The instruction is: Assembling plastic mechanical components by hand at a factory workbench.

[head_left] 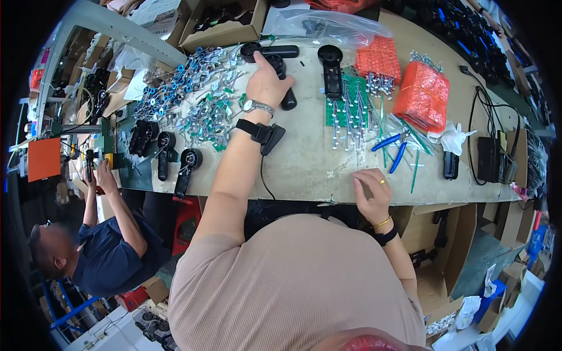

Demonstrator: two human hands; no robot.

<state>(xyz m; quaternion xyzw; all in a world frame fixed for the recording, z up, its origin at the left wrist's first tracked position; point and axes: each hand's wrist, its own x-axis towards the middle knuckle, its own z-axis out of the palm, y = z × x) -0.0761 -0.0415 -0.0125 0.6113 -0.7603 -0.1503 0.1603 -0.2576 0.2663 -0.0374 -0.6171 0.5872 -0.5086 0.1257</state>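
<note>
My left hand (268, 86) reaches to the far side of the table with its index finger stretched onto the round head of a black plastic shell (281, 51) lying sideways. The thumb is spread out beside a second black shell (288, 100), partly hidden under the hand. No grip on either shows. My right hand (373, 192) rests at the table's near edge, fingers loosely bent, thumb apart, nothing visible in it. Right of the left hand, an open black shell with round head and handle (332, 73) lies by green circuit boards (336, 114) with wires.
Piles of wired small parts (205, 111) cover the left side, with black shells (188, 169) near the edge. Blue-handled pliers (398, 157), red bubble-wrapped bundles (422, 96) and a black cable (483, 111) lie right. A co-worker (111, 245) sits at left.
</note>
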